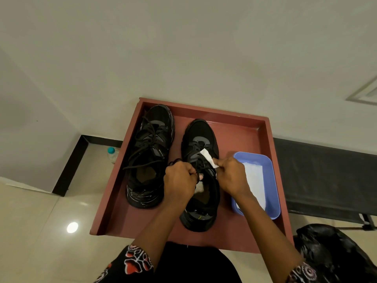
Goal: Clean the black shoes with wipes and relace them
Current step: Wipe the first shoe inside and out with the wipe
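Left hand (179, 178) fingers curled round black lace (197, 175) of right shoe (201, 176), mid-tray (234, 127). Right hand (231, 174) pinched white wipe (208, 158) on tongue. Laced left shoe (150, 156) hugged left rim; blue tub (273, 180) near right rim; bare tray beyond the toes.

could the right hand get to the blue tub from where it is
Probably yes: the right hand is right beside the blue tub, nothing between them, though it already pinches a wipe.

black shoes (150, 154), reddish-brown tray (240, 127), lilac tub (271, 180), white wipe (208, 158)
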